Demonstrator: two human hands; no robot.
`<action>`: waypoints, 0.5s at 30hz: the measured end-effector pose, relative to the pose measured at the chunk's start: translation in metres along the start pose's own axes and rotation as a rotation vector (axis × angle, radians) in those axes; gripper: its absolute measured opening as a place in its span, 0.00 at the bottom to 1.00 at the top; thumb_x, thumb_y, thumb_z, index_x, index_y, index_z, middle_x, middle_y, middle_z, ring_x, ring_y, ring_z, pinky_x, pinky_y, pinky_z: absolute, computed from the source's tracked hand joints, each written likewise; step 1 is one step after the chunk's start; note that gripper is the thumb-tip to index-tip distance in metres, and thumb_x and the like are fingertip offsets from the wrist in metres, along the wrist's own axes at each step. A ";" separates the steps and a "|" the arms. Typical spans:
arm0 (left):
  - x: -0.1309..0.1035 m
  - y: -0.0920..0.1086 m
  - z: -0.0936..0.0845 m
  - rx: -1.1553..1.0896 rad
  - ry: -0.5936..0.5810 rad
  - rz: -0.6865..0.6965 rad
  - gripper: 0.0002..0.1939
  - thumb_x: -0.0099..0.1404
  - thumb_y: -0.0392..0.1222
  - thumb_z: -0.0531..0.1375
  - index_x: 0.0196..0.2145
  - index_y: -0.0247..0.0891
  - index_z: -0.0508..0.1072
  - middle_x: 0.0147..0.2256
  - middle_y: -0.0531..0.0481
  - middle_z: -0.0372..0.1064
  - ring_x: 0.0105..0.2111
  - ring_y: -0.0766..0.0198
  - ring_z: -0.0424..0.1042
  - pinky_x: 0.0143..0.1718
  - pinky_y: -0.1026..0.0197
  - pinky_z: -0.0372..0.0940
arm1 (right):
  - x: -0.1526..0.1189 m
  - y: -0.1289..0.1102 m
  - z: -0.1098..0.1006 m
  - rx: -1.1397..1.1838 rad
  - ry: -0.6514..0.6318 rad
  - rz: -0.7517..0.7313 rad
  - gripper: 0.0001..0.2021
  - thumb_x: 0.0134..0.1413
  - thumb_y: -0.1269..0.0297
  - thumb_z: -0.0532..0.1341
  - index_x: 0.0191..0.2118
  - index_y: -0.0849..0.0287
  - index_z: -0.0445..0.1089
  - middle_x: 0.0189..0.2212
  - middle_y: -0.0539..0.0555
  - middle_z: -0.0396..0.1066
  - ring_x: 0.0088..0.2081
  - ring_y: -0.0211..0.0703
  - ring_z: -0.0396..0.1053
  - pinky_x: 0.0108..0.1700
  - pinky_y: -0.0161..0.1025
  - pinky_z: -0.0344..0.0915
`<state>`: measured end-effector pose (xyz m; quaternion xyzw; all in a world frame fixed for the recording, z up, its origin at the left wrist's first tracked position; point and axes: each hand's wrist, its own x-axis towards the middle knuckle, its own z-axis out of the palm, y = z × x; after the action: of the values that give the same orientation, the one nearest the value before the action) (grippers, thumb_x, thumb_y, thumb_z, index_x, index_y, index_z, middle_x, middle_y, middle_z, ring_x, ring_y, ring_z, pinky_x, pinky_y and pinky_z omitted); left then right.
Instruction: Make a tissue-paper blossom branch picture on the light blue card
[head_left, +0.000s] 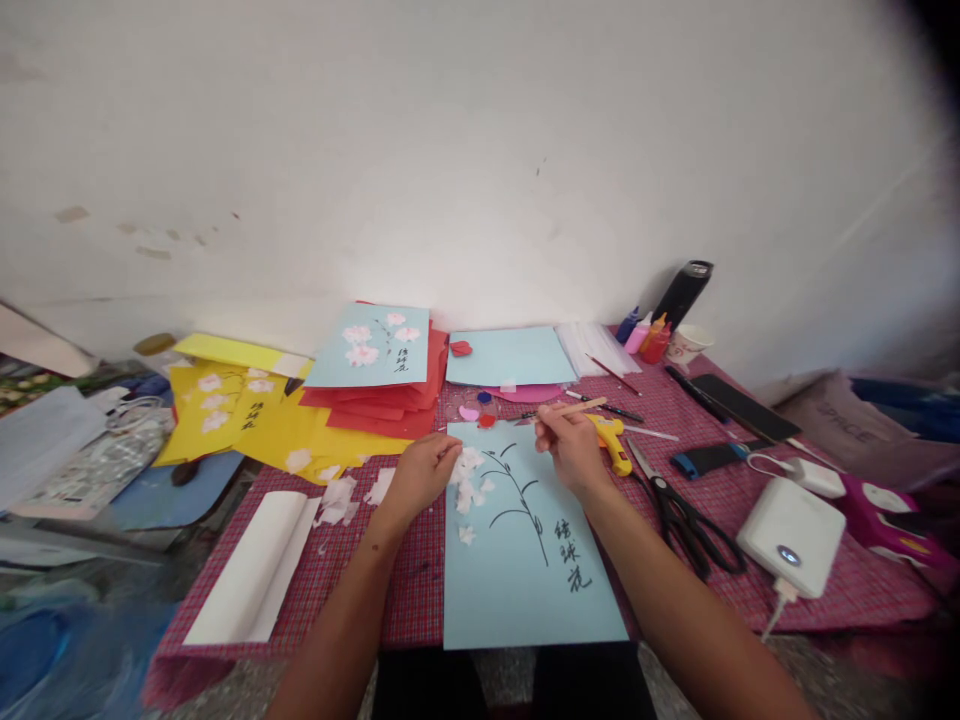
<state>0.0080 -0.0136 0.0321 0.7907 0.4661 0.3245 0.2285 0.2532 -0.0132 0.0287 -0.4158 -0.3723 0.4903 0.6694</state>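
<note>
A light blue sheet [502, 600] with a black painted branch and black characters lies in front of me. White paper pieces [471, 490] are on its upper left part. My left hand [430, 465] is at the sheet's upper left edge beside them, its fingers pressed together; what they hold, if anything, is too small to tell. Over the upper right of the sheet, my right hand [566, 445] is closed round a wooden stick [589, 405]. Beyond the sheet sit small paint wells [486, 420] with red, pink and blue.
Black scissors [690, 525], a yellow glue gun [613, 445], a white power bank [793, 535] and paint bottles [651, 338] are on the right. Folded white paper [251, 570], yellow sheets [281, 435] and a red stack [382, 405] are on the left.
</note>
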 end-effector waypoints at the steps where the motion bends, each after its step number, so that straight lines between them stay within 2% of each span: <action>1: 0.000 0.002 0.000 0.003 -0.001 0.002 0.12 0.68 0.43 0.52 0.36 0.40 0.75 0.33 0.49 0.74 0.36 0.59 0.71 0.39 0.60 0.62 | 0.000 0.000 0.000 0.002 -0.001 -0.002 0.12 0.51 0.58 0.67 0.26 0.60 0.67 0.19 0.47 0.66 0.16 0.32 0.59 0.17 0.32 0.54; 4: 0.001 0.007 0.000 -0.004 0.034 0.006 0.14 0.68 0.45 0.52 0.31 0.39 0.74 0.30 0.49 0.72 0.34 0.61 0.70 0.38 0.61 0.62 | 0.000 -0.001 0.000 0.011 0.001 -0.006 0.12 0.51 0.58 0.67 0.26 0.60 0.66 0.19 0.47 0.66 0.16 0.31 0.59 0.17 0.32 0.54; 6: 0.000 0.009 0.001 -0.056 0.099 -0.010 0.18 0.69 0.48 0.52 0.28 0.38 0.73 0.29 0.49 0.72 0.33 0.61 0.70 0.38 0.61 0.62 | 0.000 -0.002 0.000 0.012 0.011 -0.009 0.13 0.50 0.58 0.67 0.26 0.60 0.66 0.19 0.47 0.66 0.16 0.31 0.59 0.16 0.31 0.54; 8: 0.000 0.010 0.002 -0.172 0.180 -0.056 0.20 0.70 0.50 0.50 0.29 0.37 0.75 0.30 0.48 0.73 0.34 0.61 0.71 0.39 0.60 0.64 | 0.000 -0.004 0.001 0.014 0.037 -0.022 0.13 0.51 0.56 0.66 0.27 0.59 0.67 0.19 0.46 0.66 0.15 0.31 0.60 0.16 0.31 0.55; 10: -0.001 0.010 0.004 -0.289 0.237 -0.104 0.22 0.71 0.51 0.47 0.35 0.37 0.76 0.33 0.47 0.74 0.36 0.60 0.72 0.40 0.59 0.65 | 0.001 -0.005 0.001 0.003 0.089 -0.053 0.13 0.54 0.53 0.64 0.32 0.59 0.68 0.19 0.46 0.67 0.14 0.32 0.60 0.15 0.31 0.54; 12: -0.002 0.010 0.005 -0.319 0.249 -0.093 0.21 0.71 0.51 0.47 0.45 0.38 0.75 0.41 0.45 0.75 0.41 0.59 0.73 0.45 0.57 0.65 | 0.001 -0.005 0.001 -0.019 0.142 -0.099 0.15 0.56 0.50 0.61 0.39 0.58 0.68 0.20 0.46 0.69 0.14 0.33 0.60 0.15 0.31 0.54; 13: -0.002 0.011 0.005 -0.286 0.234 -0.047 0.21 0.71 0.51 0.48 0.51 0.39 0.72 0.46 0.44 0.73 0.46 0.57 0.72 0.49 0.55 0.64 | 0.001 -0.005 0.001 -0.029 0.158 -0.123 0.16 0.57 0.49 0.59 0.42 0.57 0.67 0.21 0.47 0.71 0.13 0.33 0.60 0.15 0.31 0.54; 15: -0.004 0.015 0.006 -0.139 0.152 0.098 0.25 0.68 0.53 0.53 0.60 0.43 0.64 0.58 0.43 0.64 0.57 0.53 0.63 0.59 0.49 0.56 | 0.002 -0.004 0.001 -0.044 0.164 -0.162 0.17 0.59 0.49 0.57 0.44 0.57 0.66 0.22 0.48 0.72 0.14 0.33 0.61 0.15 0.31 0.56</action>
<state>0.0200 -0.0240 0.0368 0.7680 0.4191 0.4259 0.2306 0.2541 -0.0123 0.0331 -0.4379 -0.3594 0.3907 0.7256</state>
